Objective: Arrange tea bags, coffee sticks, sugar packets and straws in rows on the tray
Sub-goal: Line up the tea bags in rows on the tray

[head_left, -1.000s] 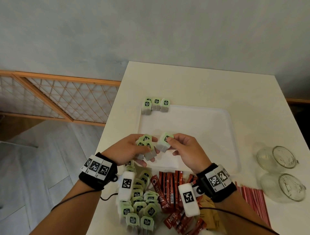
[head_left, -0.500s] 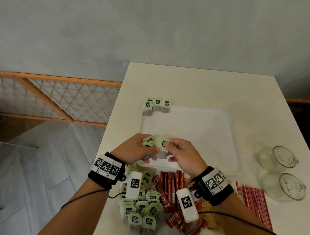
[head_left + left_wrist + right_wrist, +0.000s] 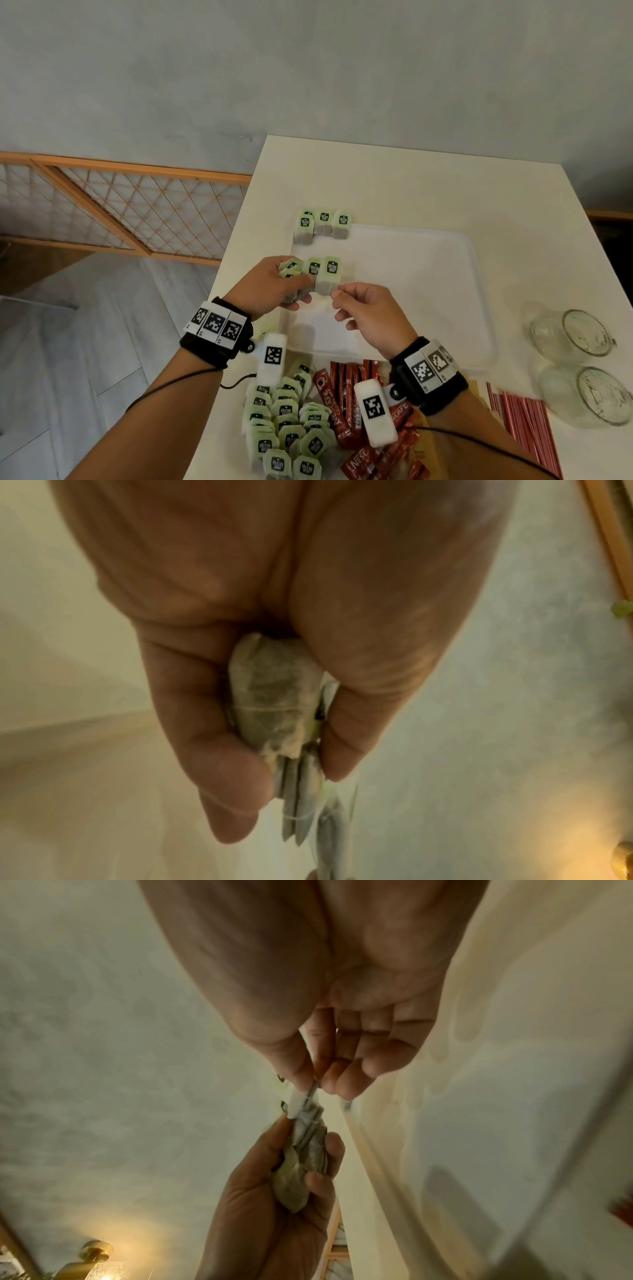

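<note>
Your left hand (image 3: 270,291) curls its fingers and thumb round a small fanned bunch of pale green paper-tagged tea bags (image 3: 310,275), holding them over the near left part of the white plastic tray (image 3: 445,274). Each bag shows a light green tag with a dark square logo on top and a greyish filter-paper pouch of dark leaf below; from the left wrist view the pouches (image 3: 274,693) look soft and crumpled, bound with thin white string, pressed flat between thumb and fingers.

Your right hand (image 3: 370,315), just beside the left, pinches the lower edge of the outermost tea bag (image 3: 327,281) between thumb and forefinger; the other fingers are loosely curled.

Beyond your hands, a short row of green-tagged tea bags (image 3: 322,226) stands at the tray's far left corner. Below your wrists, on the white table (image 3: 411,178), lie a heap of the same green tea bags (image 3: 287,431), red coffee sticks (image 3: 342,394) beside it, and red-and-white striped straws (image 3: 527,421) to the right of your right wrist. Two clear glass jars (image 3: 582,363) lie further right.
</note>
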{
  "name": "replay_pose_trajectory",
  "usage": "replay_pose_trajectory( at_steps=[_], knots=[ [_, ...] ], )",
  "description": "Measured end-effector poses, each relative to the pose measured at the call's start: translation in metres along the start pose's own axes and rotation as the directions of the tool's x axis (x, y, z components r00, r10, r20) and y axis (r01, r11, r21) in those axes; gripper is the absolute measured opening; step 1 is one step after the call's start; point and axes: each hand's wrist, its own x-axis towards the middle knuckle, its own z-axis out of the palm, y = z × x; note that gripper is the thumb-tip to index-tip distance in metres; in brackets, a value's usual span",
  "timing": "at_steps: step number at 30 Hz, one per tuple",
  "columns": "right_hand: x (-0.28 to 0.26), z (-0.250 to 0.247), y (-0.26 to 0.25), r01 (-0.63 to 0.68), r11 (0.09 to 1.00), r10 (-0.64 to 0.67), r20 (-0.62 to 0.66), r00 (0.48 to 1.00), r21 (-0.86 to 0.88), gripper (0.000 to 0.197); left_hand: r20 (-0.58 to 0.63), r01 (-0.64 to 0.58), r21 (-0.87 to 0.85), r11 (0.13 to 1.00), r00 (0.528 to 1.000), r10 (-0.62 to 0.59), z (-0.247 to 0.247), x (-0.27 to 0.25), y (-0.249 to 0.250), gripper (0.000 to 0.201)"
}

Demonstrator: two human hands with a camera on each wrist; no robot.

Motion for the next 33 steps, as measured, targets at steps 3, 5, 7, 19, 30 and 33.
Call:
replay_pose_trajectory(
  at_steps=[3, 5, 7, 19, 30, 33],
  knots=[
    [0.019, -0.005, -0.012, 0.023, 1.000, -0.024, -0.058, 0.998, -0.008, 0.009, -0.038, 0.016, -0.012, 1.000, 0.999, -0.017, -0.010, 0.009, 0.004, 0.005],
    [0.035, -0.006, -0.019, 0.045, 0.998, -0.048, -0.101, 0.994, -0.035, 0.008, -0.050, 0.026, -0.009, 1.000, 0.998, -0.026, -0.017, 0.017, 0.006, 0.007],
    [0.053, -0.005, -0.023, 0.048, 0.997, -0.056, -0.131, 0.990, -0.062, 0.010, -0.057, 0.029, -0.014, 0.999, 0.998, -0.029, -0.021, 0.026, 0.008, 0.007],
    [0.126, 0.004, -0.027, -0.075, 0.958, 0.035, -0.145, 0.989, -0.277, 0.024, -0.135, 0.079, -0.075, 0.994, 0.987, -0.089, -0.028, 0.055, 0.009, 0.007],
    [0.136, 0.010, -0.032, -0.122, 0.961, 0.076, -0.189, 0.979, -0.247, 0.025, -0.164, 0.086, -0.108, 0.990, 0.981, -0.103, -0.031, 0.059, 0.004, 0.005],
    [0.134, 0.011, -0.033, -0.123, 0.964, 0.075, -0.202, 0.976, -0.236, 0.023, -0.158, 0.085, -0.096, 0.992, 0.982, -0.100, -0.031, 0.058, 0.005, 0.005]
  ],
)
